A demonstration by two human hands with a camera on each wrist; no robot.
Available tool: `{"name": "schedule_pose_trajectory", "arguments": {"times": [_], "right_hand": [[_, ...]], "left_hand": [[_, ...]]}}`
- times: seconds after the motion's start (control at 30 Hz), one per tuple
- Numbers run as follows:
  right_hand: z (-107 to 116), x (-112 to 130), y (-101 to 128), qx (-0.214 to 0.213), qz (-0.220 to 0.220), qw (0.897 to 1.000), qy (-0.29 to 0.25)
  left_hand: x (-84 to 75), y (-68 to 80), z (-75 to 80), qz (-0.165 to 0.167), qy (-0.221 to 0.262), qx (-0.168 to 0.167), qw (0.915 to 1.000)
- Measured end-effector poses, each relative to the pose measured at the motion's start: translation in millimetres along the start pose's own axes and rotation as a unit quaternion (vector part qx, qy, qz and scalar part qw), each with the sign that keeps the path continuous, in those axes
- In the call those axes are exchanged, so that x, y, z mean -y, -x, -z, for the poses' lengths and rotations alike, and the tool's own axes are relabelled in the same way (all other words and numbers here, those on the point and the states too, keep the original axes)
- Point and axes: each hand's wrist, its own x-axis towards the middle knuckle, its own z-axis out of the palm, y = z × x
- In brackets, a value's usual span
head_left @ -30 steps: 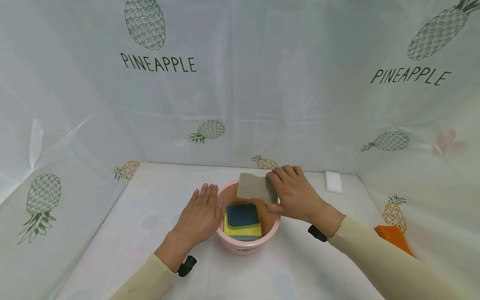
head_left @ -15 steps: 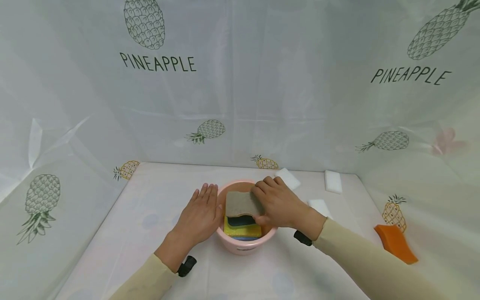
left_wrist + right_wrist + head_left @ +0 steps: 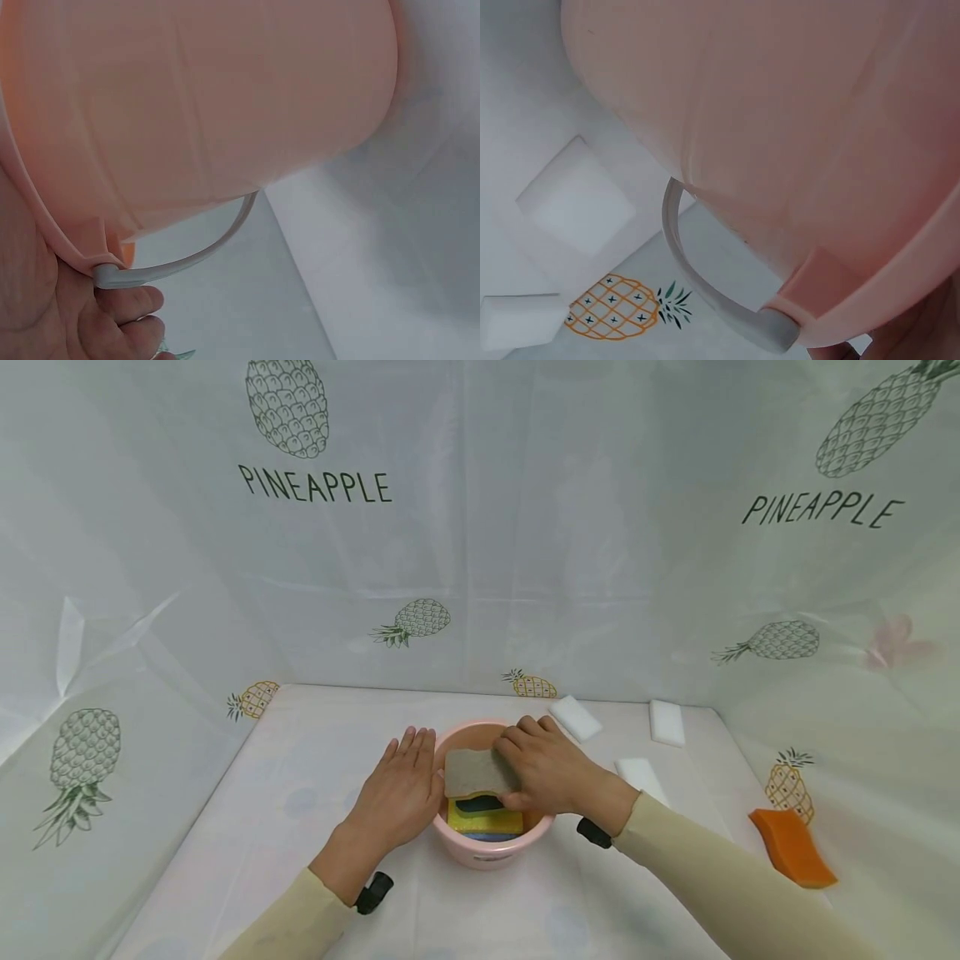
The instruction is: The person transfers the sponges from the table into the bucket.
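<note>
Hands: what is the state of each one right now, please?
Left hand: open, straight fingers resting against the side of the pink bucket.
Right hand: closed on the grey sponge, holding it over the bucket.

Three white sponges (image 3: 576, 717) behind; orange sponge (image 3: 792, 857) far right; pineapple-print sheet (image 3: 480, 527)

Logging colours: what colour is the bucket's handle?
The handle is pale grey-white; the right wrist view shows it best.

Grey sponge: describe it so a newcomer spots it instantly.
Find the pink bucket at the table's centre, between both hands. The grey sponge is the flat wavy-edged pad at its mouth, pinched by the right hand. Unlike the dark blue and yellow sponges below, it is grey and topmost.
</note>
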Motion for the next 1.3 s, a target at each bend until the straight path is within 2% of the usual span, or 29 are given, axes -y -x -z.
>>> {"name": "schedule_pose_trajectory", "arguments": {"times": [0.27,0.53,0.83,1.1,1.3], "right_hand": [[1,2,0,0.014,-0.002,1.0,0.001],[-1,3,3,0.002,-0.007,1.0,0.003],[-6,1,11,-0.087,-0.043,0.995,0.016],[-9,-15,26,-0.183,-0.077,0.98,0.025],[-9,-38,42,-0.202,-0.133,0.97,0.025]], "left_hand": [[-0.4,0.5,-0.7,0.006,0.012,-0.001,0.9999],[0.4,0.5,-1.0,0.012,0.018,0.011,0.9997],[0.0,2.1,1.3,0.014,0.023,0.011,0.9996],[-0.9,1.1,-0.3,0.018,0.022,0.011,0.9995],[-1.0,0.9,-0.8,0.017,0.023,0.011,0.9995]]}}
